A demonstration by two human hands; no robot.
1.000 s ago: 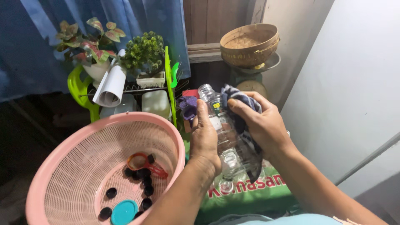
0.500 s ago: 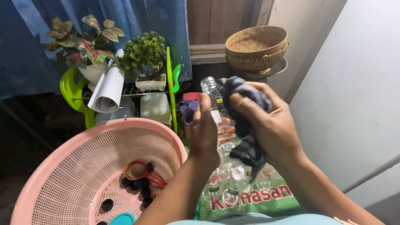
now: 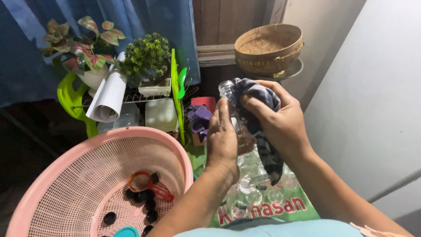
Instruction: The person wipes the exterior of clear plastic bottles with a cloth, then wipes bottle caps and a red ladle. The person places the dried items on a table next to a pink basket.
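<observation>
The left hand (image 3: 222,142) is wrapped around a clear bottle (image 3: 239,127), held upright above centre. The right hand (image 3: 280,123), at 3 o'clock of it, pinches a dark cloth (image 3: 258,109) closed over its neck — best to grip firmly and wipe with steady turns. A pink basket (image 3: 87,184) sits at 8 o'clock.

Left hand (image 3: 222,140) grips clear bottle (image 3: 237,127); right hand (image 3: 276,118) presses dark cloth (image 3: 258,98) on it.

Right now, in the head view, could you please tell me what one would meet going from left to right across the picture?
Lime-green plastic chair → rolled white paper → pink plastic basket → left hand → clear plastic bottle → dark checked cloth → right hand.
</observation>
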